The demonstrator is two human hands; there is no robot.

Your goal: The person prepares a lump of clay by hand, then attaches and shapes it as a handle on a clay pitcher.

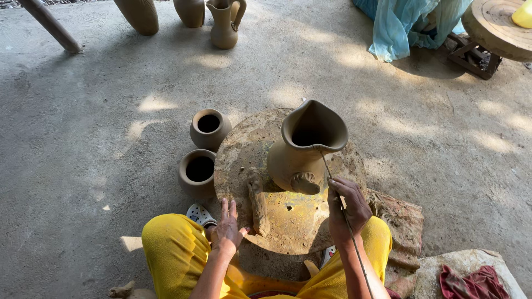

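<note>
Right hand: my right hand (pixel 348 209) has its fingers closed around a thin stick (pixel 342 213), and the stick's tip reaches up to just under the rim of the clay jug (pixel 303 148).
Left hand: my left hand (pixel 228 228) lies flat with the fingers spread open, gripping nothing, its fingertips at the near-left edge of the round wheel (pixel 288 218).
Clay jug: I see it upright near the middle of the wheel, wide pinched spout pointing away from me, with a lump of clay stuck low on its near side.
Clay roll: a rough roll of clay (pixel 257 200) lies on the wheel between my left hand and the jug.
Wheel: a round, clay-smeared disc standing low on the concrete floor (pixel 100 111), between my knees in yellow trousers (pixel 174 252).
Small pots: two small pots (pixel 204 149) with open mouths stand on the floor just left of the wheel, one behind the other.
Far floor: a handled pitcher (pixel 224 23) and two larger vessels stand at the top left, well apart from me.
Right side: a light blue cloth (pixel 407 25) lies at the top right, and a red rag (pixel 474 282) on a slab at bottom right.
</note>
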